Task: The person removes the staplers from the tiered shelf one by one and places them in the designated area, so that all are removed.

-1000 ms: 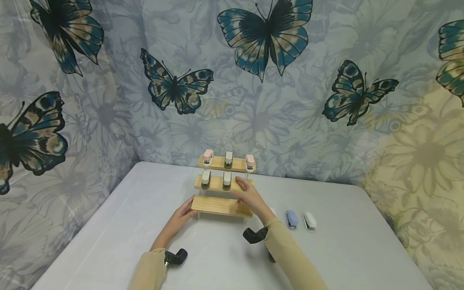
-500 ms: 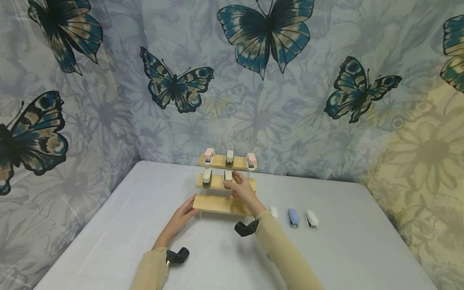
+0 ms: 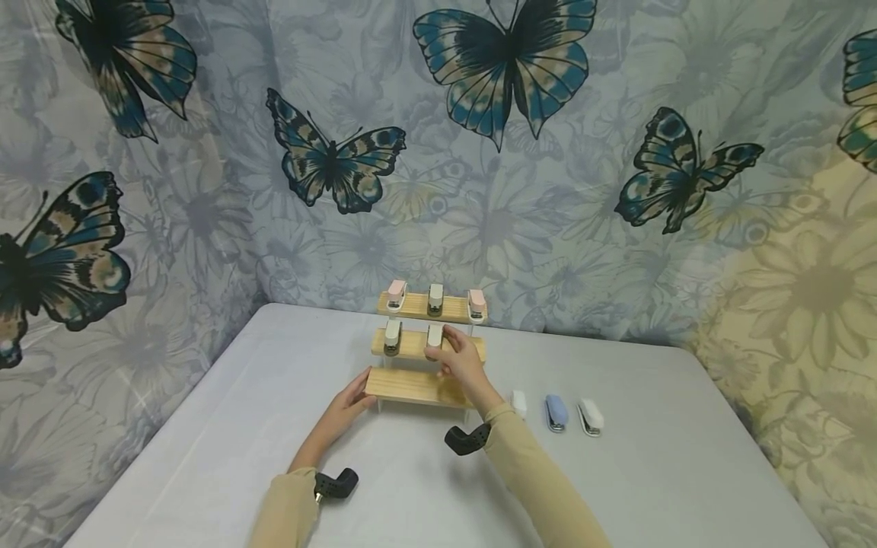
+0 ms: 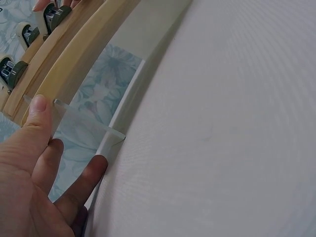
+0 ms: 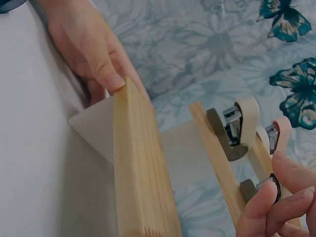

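The left hand (image 3: 344,411) is resting against the left end of the rack (image 3: 419,387) standing mid-table (image 3: 205,426), its fingers (image 4: 79,190) lying nearly straight and loosely together along the clear side panel while the thumb (image 4: 37,116) is pressing on the lowest shelf's edge. To its right, the right hand (image 3: 461,364) is reaching to the middle shelf, its thumb and curled fingertips (image 5: 261,202) pinching the second stapler (image 3: 435,336) there, just beside another stapler (image 3: 391,337). Farther right, three loose staplers (image 3: 554,412) are lying on the table.
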Available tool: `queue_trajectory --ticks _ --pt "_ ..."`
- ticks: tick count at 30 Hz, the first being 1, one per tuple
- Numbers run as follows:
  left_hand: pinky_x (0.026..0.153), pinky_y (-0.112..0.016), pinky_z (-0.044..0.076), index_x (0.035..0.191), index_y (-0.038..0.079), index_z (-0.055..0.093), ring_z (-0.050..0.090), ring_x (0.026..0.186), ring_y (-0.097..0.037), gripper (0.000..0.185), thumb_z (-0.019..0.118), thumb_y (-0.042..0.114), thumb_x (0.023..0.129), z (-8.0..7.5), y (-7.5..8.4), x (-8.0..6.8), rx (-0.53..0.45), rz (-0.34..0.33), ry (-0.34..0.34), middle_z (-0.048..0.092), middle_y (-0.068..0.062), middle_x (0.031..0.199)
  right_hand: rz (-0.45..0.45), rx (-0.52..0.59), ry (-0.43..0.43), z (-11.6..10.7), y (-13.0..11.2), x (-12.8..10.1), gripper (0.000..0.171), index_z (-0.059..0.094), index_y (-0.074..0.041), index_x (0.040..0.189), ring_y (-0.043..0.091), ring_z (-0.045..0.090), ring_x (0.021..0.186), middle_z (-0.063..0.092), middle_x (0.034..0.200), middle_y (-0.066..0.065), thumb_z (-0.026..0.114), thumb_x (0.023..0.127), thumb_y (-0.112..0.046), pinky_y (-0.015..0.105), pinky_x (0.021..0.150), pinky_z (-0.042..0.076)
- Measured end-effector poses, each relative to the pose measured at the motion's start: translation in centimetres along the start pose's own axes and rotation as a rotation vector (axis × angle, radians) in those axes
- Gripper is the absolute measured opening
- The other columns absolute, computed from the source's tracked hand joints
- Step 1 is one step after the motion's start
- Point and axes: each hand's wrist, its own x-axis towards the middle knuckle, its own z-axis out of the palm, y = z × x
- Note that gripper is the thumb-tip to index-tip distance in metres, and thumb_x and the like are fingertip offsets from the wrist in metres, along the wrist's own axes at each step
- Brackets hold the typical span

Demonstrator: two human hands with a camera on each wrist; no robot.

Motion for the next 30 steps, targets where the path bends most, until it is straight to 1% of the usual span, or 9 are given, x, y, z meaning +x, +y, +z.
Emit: queue_trajectory --ticks 4,8,12,14,17,21,24,25,30 --pt "0.085 -0.029 0.030 0.124 0.018 0.025 0.027 0.109 -0.012 0.056 0.050 0.031 0.076 -0.1 0.0 0.0 0.003 0.015 -0.011 0.025 0.003 0.125 0.018 -0.028 0.010 0.3 -1.4 -1.0 0.068 0.026 -0.004 0.122 0.007 0.033 0.036 0.027 0.124 0.007 0.064 0.066 -0.014 0.026 0.038 0.043" --pt "0.085 -0.030 0.030 0.124 0.017 0.025 0.026 0.110 -0.014 0.056 0.049 0.031 0.076 -0.2 0.0 0.0 0.010 0.027 -0.014 0.024 0.000 0.125 0.000 -0.064 0.019 0.2 -0.9 -1.0 0.067 0.029 -0.007 0.121 0.008 0.035 0.037 0.029 0.123 0.006 0.065 0.065 -0.016 0.025 0.039 0.044" --pt "0.085 -0.031 0.029 0.125 0.015 0.023 0.024 0.111 -0.015 0.055 0.048 0.029 0.077 -0.3 0.0 -0.1 0.011 0.049 -0.024 0.024 -0.002 0.125 -0.068 -0.094 0.003 -0.2 -0.1 -1.0 0.066 0.029 -0.005 0.121 0.009 0.038 0.039 0.029 0.122 0.010 0.064 0.066 -0.017 0.026 0.039 0.042" --pt "0.086 -0.030 0.028 0.125 0.016 0.023 0.024 0.111 -0.015 0.055 0.048 0.029 0.077 -0.3 0.0 -0.1 0.007 0.053 -0.026 0.023 -0.002 0.126 -0.068 -0.111 -0.003 -0.5 0.1 -1.1 0.066 0.030 -0.007 0.121 0.009 0.039 0.041 0.030 0.121 0.008 0.064 0.066 -0.019 0.026 0.040 0.042" --pt "0.086 -0.029 0.028 0.124 0.017 0.024 0.025 0.110 -0.012 0.055 0.049 0.030 0.077 -0.2 0.0 0.0 0.002 0.041 -0.011 0.025 0.001 0.125 -0.069 -0.113 -0.016 -0.8 -0.3 -1.6 0.067 0.031 -0.005 0.120 0.010 0.041 0.043 0.030 0.122 0.009 0.065 0.064 -0.020 0.026 0.041 0.042" --pt "0.086 -0.028 0.028 0.124 0.019 0.026 0.025 0.110 -0.009 0.056 0.050 0.032 0.076 -0.3 0.0 0.0 0.000 0.012 0.006 0.026 0.004 0.124 -0.041 -0.067 -0.040 -1.1 -1.1 -2.3 0.068 0.032 -0.004 0.119 0.013 0.043 0.046 0.029 0.122 0.011 0.067 0.062 -0.017 0.026 0.042 0.041" --pt "0.086 -0.027 0.028 0.124 0.019 0.026 0.025 0.109 -0.007 0.057 0.051 0.033 0.075 -0.4 0.4 -0.1 -0.004 -0.021 0.005 0.026 0.007 0.123 -0.035 -0.057 -0.032 -1.5 -1.1 -3.0 0.066 0.034 -0.007 0.118 0.015 0.043 0.046 0.031 0.121 0.009 0.067 0.062 -0.015 0.027 0.041 0.041" --pt "0.086 -0.028 0.028 0.124 0.018 0.025 0.025 0.109 -0.008 0.058 0.051 0.032 0.075 -0.4 0.7 -0.1 -0.009 -0.025 0.000 0.026 0.006 0.123 -0.053 -0.065 -0.035 -1.7 -0.9 -3.3 0.065 0.034 -0.008 0.119 0.016 0.042 0.045 0.032 0.120 0.010 0.067 0.063 -0.015 0.028 0.039 0.040" --pt "0.087 -0.034 0.026 0.125 0.010 0.023 0.024 0.111 -0.013 0.059 0.050 0.029 0.077 -0.4 2.3 -0.7 -0.026 -0.023 -0.028 0.024 0.002 0.125 -0.136 -0.125 -0.066 -4.9 4.4 -2.7 0.063 0.033 -0.018 0.120 0.013 0.042 0.044 0.031 0.121 0.005 0.065 0.065 -0.018 0.029 0.035 0.036"
